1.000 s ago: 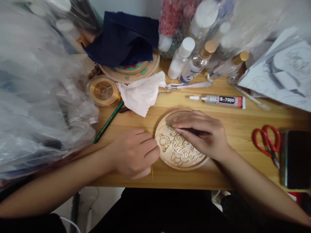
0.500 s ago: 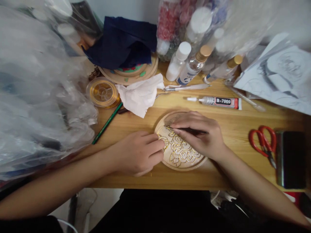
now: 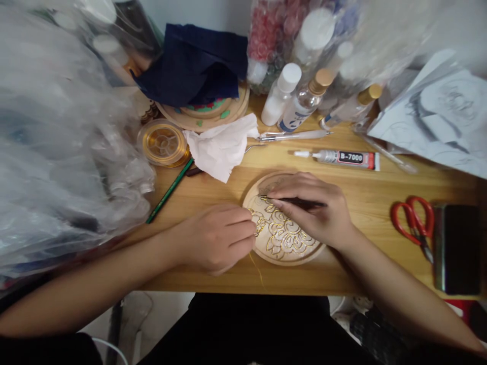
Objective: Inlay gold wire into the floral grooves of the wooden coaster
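A round wooden disc (image 3: 289,238) lies near the table's front edge, bearing a flower pattern outlined in gold wire, with pencil lines at its upper part. My right hand (image 3: 315,208) pinches dark tweezers (image 3: 304,202), their tip on the disc's upper left. At the disc's left rim is my left hand (image 3: 220,238), its fingers closed. A thin gold wire (image 3: 257,268) trails below those fingers toward the table edge; the fingertips' hold on it is too small to make out.
Behind lie a gold wire spool (image 3: 163,143), white tissue (image 3: 224,147), green pencil (image 3: 170,191), glue tube (image 3: 348,157) and bottles (image 3: 280,94). Red-handled scissors (image 3: 413,220) and a black phone (image 3: 456,248) are at right. Plastic bags (image 3: 68,132) fill the left.
More of the gold wire now shows below my left hand, which has turned slightly with its fingers closer together. My right hand and the tweezers have barely moved.
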{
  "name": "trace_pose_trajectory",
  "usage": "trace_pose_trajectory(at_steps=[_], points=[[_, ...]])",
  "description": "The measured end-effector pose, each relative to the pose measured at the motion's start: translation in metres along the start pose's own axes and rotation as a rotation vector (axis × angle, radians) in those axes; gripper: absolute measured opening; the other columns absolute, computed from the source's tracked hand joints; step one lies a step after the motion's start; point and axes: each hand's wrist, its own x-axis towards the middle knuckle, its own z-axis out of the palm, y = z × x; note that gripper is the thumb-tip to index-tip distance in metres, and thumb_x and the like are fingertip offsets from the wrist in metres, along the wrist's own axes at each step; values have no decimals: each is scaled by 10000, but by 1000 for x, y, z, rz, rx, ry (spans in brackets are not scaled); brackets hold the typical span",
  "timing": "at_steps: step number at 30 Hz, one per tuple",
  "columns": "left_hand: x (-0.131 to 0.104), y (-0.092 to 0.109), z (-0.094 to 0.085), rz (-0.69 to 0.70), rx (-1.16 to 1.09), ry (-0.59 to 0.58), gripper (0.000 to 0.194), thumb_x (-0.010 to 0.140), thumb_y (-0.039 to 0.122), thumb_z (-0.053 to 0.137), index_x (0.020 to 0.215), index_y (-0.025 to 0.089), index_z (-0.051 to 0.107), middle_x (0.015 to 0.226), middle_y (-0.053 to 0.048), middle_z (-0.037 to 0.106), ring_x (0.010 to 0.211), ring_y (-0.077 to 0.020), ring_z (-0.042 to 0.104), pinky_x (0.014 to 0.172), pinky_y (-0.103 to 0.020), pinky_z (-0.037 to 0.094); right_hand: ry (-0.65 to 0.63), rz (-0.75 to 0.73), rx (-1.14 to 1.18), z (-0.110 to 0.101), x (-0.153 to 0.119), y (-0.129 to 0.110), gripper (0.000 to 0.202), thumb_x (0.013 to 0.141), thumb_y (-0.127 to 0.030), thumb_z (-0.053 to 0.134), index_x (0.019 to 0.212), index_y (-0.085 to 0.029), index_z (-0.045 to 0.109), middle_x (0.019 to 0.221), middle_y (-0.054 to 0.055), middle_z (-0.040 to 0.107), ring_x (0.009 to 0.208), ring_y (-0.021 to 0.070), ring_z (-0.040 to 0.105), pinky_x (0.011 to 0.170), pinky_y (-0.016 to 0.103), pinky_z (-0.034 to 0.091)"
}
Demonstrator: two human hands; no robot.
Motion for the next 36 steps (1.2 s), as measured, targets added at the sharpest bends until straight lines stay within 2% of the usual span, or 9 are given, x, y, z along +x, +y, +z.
trace_pose_trajectory(at_steps=[3, 10, 15, 18, 21, 24, 28, 32, 36], points=[[2, 5, 0, 40, 83, -41, 243, 905, 87, 460, 748, 135, 639, 759, -49, 687, 734, -168, 616, 669, -303, 551, 7, 5, -11, 0, 0, 0, 194, 813, -100, 681, 973, -204, 715, 953, 36, 762, 947, 169, 707, 872, 353, 547], [2, 8, -1, 27, 289, 68, 76, 885, 182, 626, 841, 129, 658, 893, -43, 727, 846, -173, 669, 750, -303, 570, -15, -26, -45, -1, 1, -1, 186, 826, -97, 668, 971, -208, 703, 963, 41, 763, 951, 182, 710, 863, 374, 554], [2, 11, 1, -17, 369, 77, 284, 903, 341, 617, 947, 63, 653, 937, -104, 729, 923, -244, 681, 755, -353, 570, -7, -30, -46, -1, 0, -1, 182, 823, -91, 672, 965, -202, 696, 966, 40, 760, 963, 180, 707, 876, 369, 553], [4, 12, 0, -95, 479, 87, 329, 923, 384, 571, 975, 71, 656, 913, -104, 723, 835, -222, 668, 672, -351, 540, -6, -34, -38, -1, 0, -1, 187, 823, -94, 674, 972, -204, 694, 973, 37, 760, 963, 180, 707, 875, 367, 555], [7, 12, -2, -171, 570, 76, 383, 920, 417, 563, 994, 52, 656, 743, -77, 679, 634, -193, 607, 523, -338, 443, -2, -47, -37, 0, 1, -1, 183, 820, -87, 676, 969, -191, 694, 962, 45, 761, 957, 176, 709, 869, 356, 558], [6, 10, -2, -198, 571, 60, 304, 882, 327, 639, 978, 39, 652, 611, -24, 615, 529, -166, 540, 468, -327, 373, -4, -49, -47, 0, 2, -1, 182, 817, -81, 678, 964, -187, 696, 954, 51, 762, 953, 175, 710, 864, 349, 561], [0, 10, 3, -107, 481, 89, 199, 789, 118, 716, 960, 44, 647, 676, -23, 664, 562, -153, 557, 507, -321, 400, -6, -36, -58, 0, 1, -1, 191, 821, -93, 675, 970, -210, 697, 954, 40, 763, 943, 179, 712, 850, 363, 566], [-3, 11, 7, -56, 448, 123, 108, 848, 108, 642, 940, 55, 659, 801, -67, 706, 690, -179, 607, 567, -320, 438, -6, -43, -54, 0, 1, -1, 201, 818, -86, 673, 976, -208, 696, 962, 38, 762, 940, 173, 712, 854, 358, 566], [1, 10, 3, -37, 421, 72, 126, 889, 95, 584, 973, 47, 666, 846, -84, 711, 792, -188, 644, 628, -315, 479, -12, -43, -60, -1, 1, -2, 203, 828, -104, 666, 987, -225, 701, 958, 31, 763, 942, 183, 714, 852, 372, 569]])
